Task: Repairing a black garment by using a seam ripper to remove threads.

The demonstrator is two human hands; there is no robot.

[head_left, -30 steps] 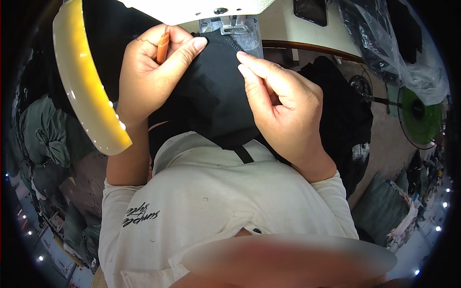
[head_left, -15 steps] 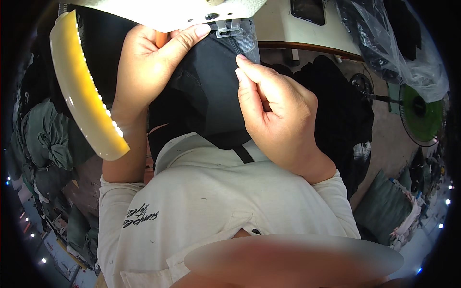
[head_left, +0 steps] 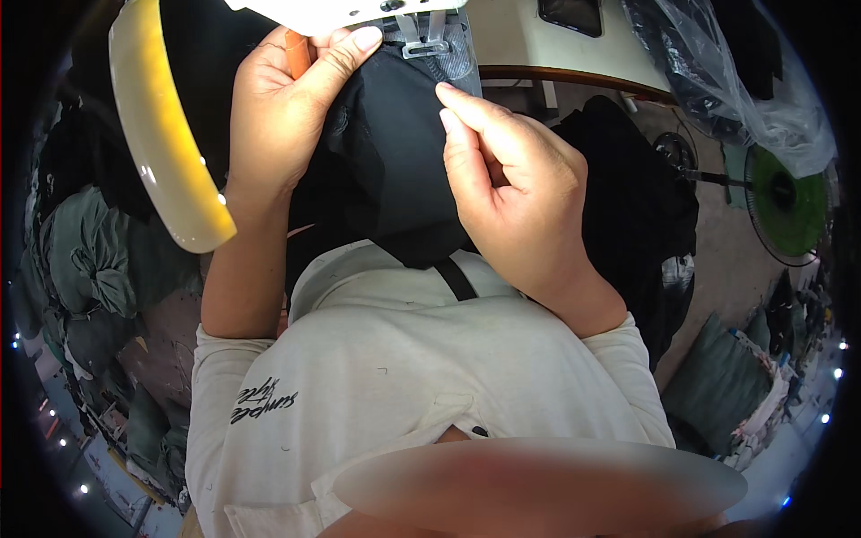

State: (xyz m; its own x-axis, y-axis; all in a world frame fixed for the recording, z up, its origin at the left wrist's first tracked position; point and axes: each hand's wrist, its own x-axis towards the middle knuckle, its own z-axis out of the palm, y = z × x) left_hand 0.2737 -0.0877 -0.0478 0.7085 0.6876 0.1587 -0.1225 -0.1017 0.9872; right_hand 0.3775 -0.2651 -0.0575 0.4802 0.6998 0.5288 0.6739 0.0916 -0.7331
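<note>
A piece of black fabric (head_left: 408,152) hangs down toward my lap from the foot of a white sewing machine (head_left: 323,13). Beside the clear presser foot (head_left: 426,45), the thumb of my left hand (head_left: 282,117) presses the cloth; its fingers curl partly out of sight beneath. A slim orange piece (head_left: 298,56) pokes out between that thumb and index finger, its kind unclear. Just right of the foot, my right hand (head_left: 520,175) pinches the fabric's right edge between thumb and index finger. The needle is hidden under the machine head.
A curved lit lamp (head_left: 166,134) stands left of my left forearm. On the machine table (head_left: 511,40) lies a dark phone (head_left: 572,13). Clear plastic (head_left: 744,90) hangs at the upper right, above a green fan (head_left: 785,202). Bundled grey-green cloth (head_left: 99,255) is piled at left.
The whole view has shifted slightly, so the machine and table sit higher. More of the orange piece shows in my left hand. Both hands keep nearly the same hold beside the foot.
</note>
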